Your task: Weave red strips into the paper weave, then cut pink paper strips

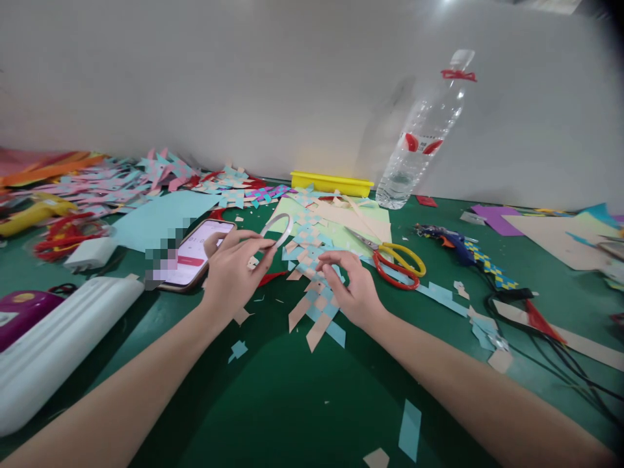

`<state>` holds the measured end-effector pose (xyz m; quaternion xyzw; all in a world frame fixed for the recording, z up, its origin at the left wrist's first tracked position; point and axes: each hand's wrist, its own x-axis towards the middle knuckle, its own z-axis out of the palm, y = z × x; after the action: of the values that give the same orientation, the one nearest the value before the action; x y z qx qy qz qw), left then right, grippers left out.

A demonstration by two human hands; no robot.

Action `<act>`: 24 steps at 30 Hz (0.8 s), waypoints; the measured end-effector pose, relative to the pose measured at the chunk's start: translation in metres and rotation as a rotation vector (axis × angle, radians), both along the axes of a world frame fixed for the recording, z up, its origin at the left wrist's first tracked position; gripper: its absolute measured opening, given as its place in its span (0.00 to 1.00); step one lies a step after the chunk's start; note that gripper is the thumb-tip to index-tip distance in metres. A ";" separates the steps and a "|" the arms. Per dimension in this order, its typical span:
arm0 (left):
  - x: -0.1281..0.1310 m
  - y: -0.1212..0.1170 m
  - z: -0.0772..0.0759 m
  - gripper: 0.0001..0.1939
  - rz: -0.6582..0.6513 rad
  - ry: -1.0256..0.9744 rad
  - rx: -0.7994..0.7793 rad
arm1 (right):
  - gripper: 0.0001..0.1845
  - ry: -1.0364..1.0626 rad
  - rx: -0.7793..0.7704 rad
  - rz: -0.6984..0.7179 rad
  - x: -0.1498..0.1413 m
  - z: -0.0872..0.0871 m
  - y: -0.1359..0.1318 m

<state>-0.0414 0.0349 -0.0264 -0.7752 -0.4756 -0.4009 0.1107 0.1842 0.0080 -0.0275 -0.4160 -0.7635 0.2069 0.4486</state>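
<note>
My left hand is closed, pinching a thin white curled strip that arches up over the fingertips; its material is hard to make out. Below and between my hands lies a woven paper piece in light blue and peach, with pointed strip ends fanning toward me. Over its right side, my right hand has thumb and forefinger drawn together in a pinch. Whatever those fingertips hold, if anything, is too small to tell. Scissors with red and yellow handles rest just right of this hand.
A phone lies beside my left hand. A tilted water bottle and a yellow tray stand at the back. A glue gun with cables is at right. Paper scraps and a long white case also lie about.
</note>
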 end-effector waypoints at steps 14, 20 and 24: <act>0.016 -0.017 0.009 0.09 -0.291 0.056 0.019 | 0.33 -0.327 0.263 0.175 -0.003 -0.004 -0.002; 0.016 -0.013 0.003 0.11 -0.383 0.061 -0.060 | 0.32 -0.226 0.257 0.124 -0.002 -0.002 -0.005; 0.019 -0.012 0.003 0.09 -0.393 0.081 -0.102 | 0.32 -0.211 0.203 0.116 -0.002 -0.003 -0.005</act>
<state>-0.0228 0.0224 -0.0237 -0.8730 -0.3301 -0.3589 0.0100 0.1820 0.0033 -0.0302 -0.3429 -0.8462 0.1095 0.3929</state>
